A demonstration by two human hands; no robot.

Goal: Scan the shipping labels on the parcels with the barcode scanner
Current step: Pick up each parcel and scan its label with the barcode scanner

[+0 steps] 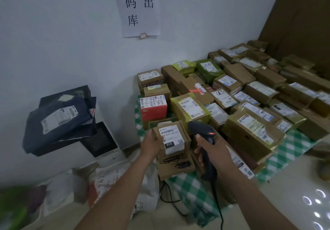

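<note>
My left hand (150,145) grips the left edge of a small cardboard parcel (175,155), lifted at the table's near left corner. Its white shipping label (172,138) faces up, with a barcode and a black "010" patch. My right hand (208,145) grips the handle of a black barcode scanner (203,131); a red light glows on the scanner's head, which sits just right of the label. Its black cable (220,210) hangs down towards the floor.
Several taped cardboard and green parcels (250,95) with labels cover the table with its green checked cloth (194,194). A red box (154,111) stands behind the held parcel. Dark mailer bags (59,119) lie on a stand at left. Bags lie on the floor (62,192).
</note>
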